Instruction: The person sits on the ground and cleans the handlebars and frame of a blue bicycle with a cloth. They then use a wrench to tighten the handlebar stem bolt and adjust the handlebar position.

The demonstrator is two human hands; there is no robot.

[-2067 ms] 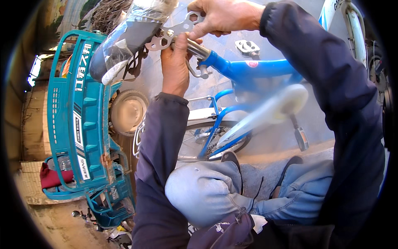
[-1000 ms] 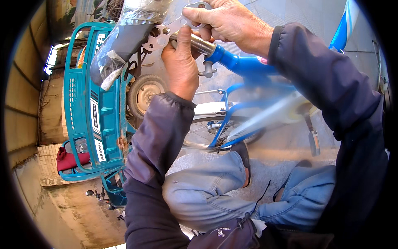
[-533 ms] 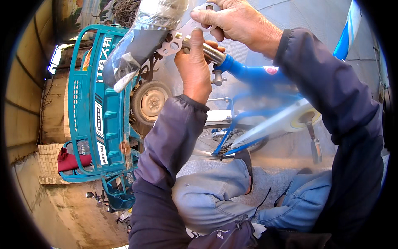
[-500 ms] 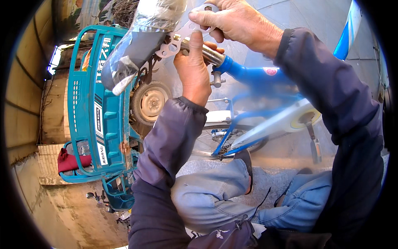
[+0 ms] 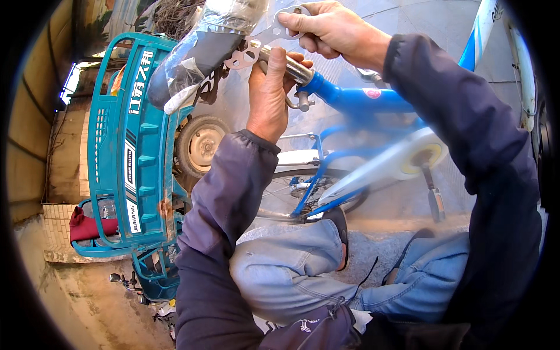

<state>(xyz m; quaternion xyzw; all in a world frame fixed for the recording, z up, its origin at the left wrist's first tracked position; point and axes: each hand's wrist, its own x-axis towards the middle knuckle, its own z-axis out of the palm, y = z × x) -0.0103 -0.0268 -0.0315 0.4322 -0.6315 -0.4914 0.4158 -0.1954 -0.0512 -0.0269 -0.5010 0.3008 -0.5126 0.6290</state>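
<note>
A flat silver multi-hole wrench (image 5: 242, 56) slants beneath the bicycle saddle (image 5: 213, 51), which is dark and partly wrapped in clear plastic. My right hand (image 5: 338, 30) pinches the wrench's upper end between thumb and fingers. Its other end lies against the saddle's underside, where the bolt or nut is hidden. My left hand (image 5: 269, 99) wraps round the shiny seat post (image 5: 297, 71) just below the saddle, thumb pointing up and close to the wrench. The post runs into the blue bicycle frame (image 5: 364, 100), by a clamp (image 5: 303, 102) with a small lever or bolt.
A teal cargo tricycle (image 5: 119, 146) stands at the left, its wheel (image 5: 201, 146) close to my left forearm. The bicycle's rear wheel (image 5: 291, 186), white chain guard (image 5: 379, 166) and pedal (image 5: 436, 204) lie before my knees. A red cloth (image 5: 87, 226) hangs on the tricycle's rail.
The saddle's plastic-covered tip has tilted up slightly. My left thumb has slid off the wrench and sits lower beside it. The right hand keeps its pinch; the whole view has shifted a little.
</note>
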